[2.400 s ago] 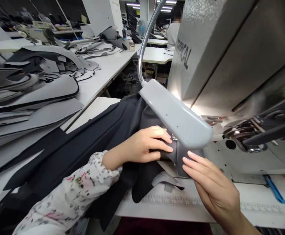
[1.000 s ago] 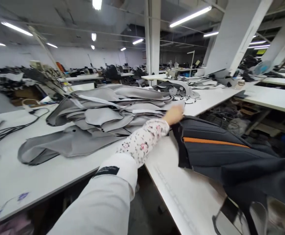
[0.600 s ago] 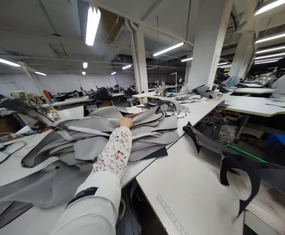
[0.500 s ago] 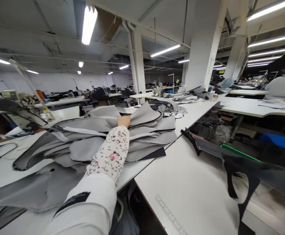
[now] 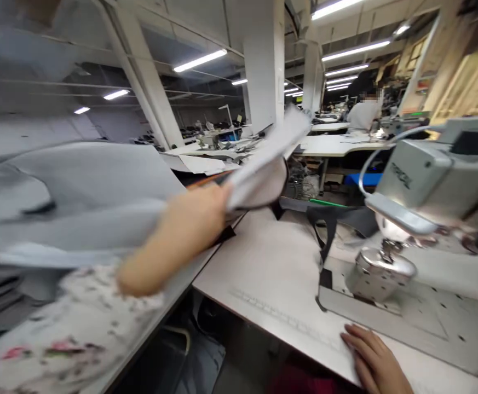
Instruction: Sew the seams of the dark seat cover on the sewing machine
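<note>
My left hand [image 5: 189, 230], smeared by motion, is closed on a grey fabric piece [image 5: 265, 172] with a dark edge, lifted above the table. A large grey fabric panel [image 5: 94, 186] spreads to the left behind the hand; blur hides whether it is part of the same piece. My right hand [image 5: 376, 358] lies with fingers stretched on the front edge of the white sewing table [image 5: 263, 268]. Just beyond it stands a sewing machine [image 5: 419, 180], its lamp lit over a raised metal post bed [image 5: 382, 268].
A dark fabric piece with a cut-out [image 5: 324, 221] lies beside the machine bed. A printed ruler scale [image 5: 280, 314] runs along the table front. Dark material [image 5: 201, 355] hangs below the gap between tables. Farther off, a person [image 5: 364, 115] is near other worktables.
My left hand has lifted a grey fabric piece from the pile and brought it closer. The view has turned right, bringing the sewing machine and my right hand into sight.
</note>
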The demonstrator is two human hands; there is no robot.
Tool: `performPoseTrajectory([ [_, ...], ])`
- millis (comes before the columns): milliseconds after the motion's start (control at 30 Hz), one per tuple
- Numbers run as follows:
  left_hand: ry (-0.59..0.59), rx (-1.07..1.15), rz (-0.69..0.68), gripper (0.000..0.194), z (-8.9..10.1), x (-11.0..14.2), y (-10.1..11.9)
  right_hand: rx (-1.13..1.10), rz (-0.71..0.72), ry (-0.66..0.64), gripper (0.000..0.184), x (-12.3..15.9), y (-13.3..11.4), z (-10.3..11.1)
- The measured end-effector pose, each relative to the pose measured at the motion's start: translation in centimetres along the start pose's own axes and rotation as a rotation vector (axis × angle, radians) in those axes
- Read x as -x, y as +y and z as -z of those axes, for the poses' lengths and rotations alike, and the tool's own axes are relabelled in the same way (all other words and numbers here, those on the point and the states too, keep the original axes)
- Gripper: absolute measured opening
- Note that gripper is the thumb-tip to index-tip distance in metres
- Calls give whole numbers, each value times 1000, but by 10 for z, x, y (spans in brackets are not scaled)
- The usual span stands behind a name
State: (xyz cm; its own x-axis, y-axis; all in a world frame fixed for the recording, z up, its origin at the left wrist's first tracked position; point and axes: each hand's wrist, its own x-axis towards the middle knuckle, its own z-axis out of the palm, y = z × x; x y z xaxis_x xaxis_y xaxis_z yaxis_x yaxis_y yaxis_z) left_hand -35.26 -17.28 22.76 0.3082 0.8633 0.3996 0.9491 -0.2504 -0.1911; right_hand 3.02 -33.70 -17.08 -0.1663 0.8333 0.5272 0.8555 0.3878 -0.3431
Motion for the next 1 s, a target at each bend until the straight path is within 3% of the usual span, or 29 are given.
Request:
performPoseTrajectory([
  [67, -266, 153, -210, 28, -57, 37, 64, -53, -52, -31, 34, -3, -9, 6],
  [167, -464, 298, -303, 11, -134, 84, 132, -277, -166, -90, 33, -5, -21, 16],
  [233, -500, 342, -244, 14, -166, 103, 154, -402, -249, -119, 32, -4, -24, 27],
  [300, -502, 360, -168, 28, -180, 113, 161, -464, -312, -133, 33, -2, -24, 39],
  [400, -550, 353, -117, 43, -178, 121, 161, -537, -393, -134, 38, -8, -24, 55],
  [467, -619, 329, -114, 40, -166, 130, 160, -607, -433, -125, 43, -20, -28, 61],
  [533, -678, 305, -125, 31, -144, 141, 157, -684, -461, -112, 51, -42, -36, 67],
  [633, -714, 289, -208, 21, -86, 155, 152, -824, -470, -113, 70, -89, -57, 84],
  [667, -719, 293, -274, 18, -64, 156, 152, -889, -459, -135, 78, -107, -65, 94],
  [733, -717, 316, -554, 14, -23, 150, 160, -1109, -427, -256, 96, -140, -83, 121],
  [800, -779, 392, -829, 6, 0, 139, 180, -1039, -354, -293, 115, -162, -100, 150],
  [867, -766, 488, -1061, 7, -3, 129, 213, -826, -309, -255, 129, -169, -112, 171],
  [900, -711, 553, -1120, 9, -14, 127, 230, -714, -278, -238, 124, -167, -115, 177],
  [967, -519, 749, -1147, 8, -43, 127, 262, -549, -211, -244, 88, -155, -112, 179],
  [1000, -478, 854, -1144, 7, -59, 127, 272, -510, -187, -250, 67, -146, -106, 178],
])
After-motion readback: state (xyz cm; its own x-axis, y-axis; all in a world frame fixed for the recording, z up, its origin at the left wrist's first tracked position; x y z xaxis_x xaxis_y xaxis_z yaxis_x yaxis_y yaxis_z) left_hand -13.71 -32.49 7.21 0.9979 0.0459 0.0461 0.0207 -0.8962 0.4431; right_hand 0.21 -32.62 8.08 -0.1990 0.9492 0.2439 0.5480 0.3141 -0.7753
